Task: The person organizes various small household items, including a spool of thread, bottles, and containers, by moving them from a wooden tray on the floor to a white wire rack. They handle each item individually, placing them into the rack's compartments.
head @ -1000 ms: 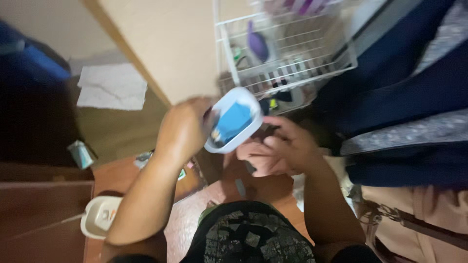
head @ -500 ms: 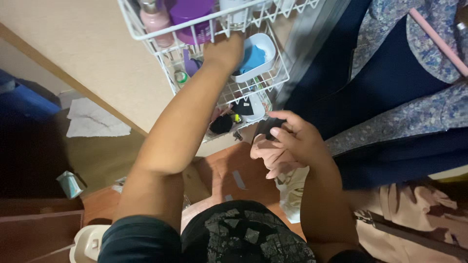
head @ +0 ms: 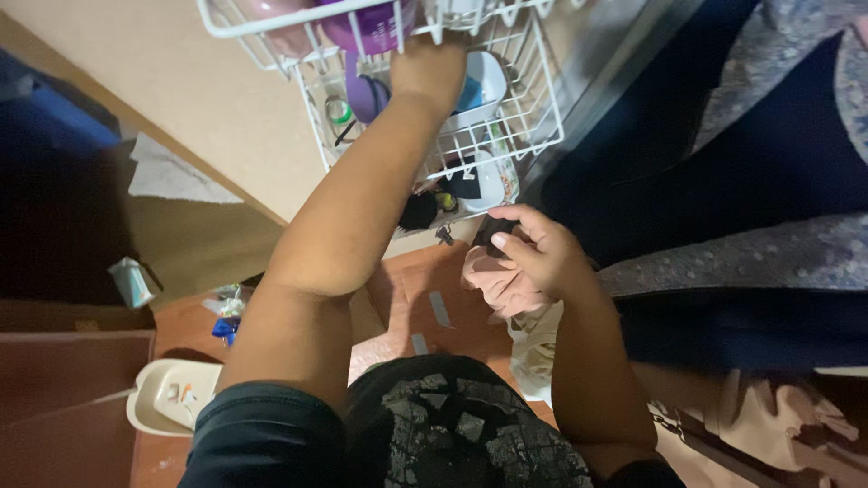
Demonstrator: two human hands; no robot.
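The left hand point(head: 427, 70) reaches up into the white wire rack point(head: 529, 136) that hangs on the beige wall point(head: 172, 81). Its fingers are closed around the edge of a white tub point(head: 479, 86), which sits on the middle shelf of the rack with something blue inside it. The fingertips are hidden behind the wires, so the exact grip cannot be seen.

Just beside the hand, on the same shelf, there is a purple object point(head: 366, 90) and a small green ring point(head: 338, 110). On the shelf above stands a purple jar point(head: 366, 27), behind the top rail. On the lowest shelf lie a white dish point(head: 488, 181) and some dark small things point(head: 420, 210).

The right hand point(head: 533, 253) is lower, in front of the rack's bottom corner. Its fingers are curled and hold a small dark object point(head: 493, 230); I cannot tell what it is. Under this hand hangs a pink cloth point(head: 502, 285).

On the right, dark blue and flowered clothes point(head: 741, 181) hang close to the rack. Down on the floor point(head: 452, 307), well apart from both hands, a cream tray point(head: 172, 398) lies at the left, and a small packet point(head: 131, 282) is near the dark furniture.
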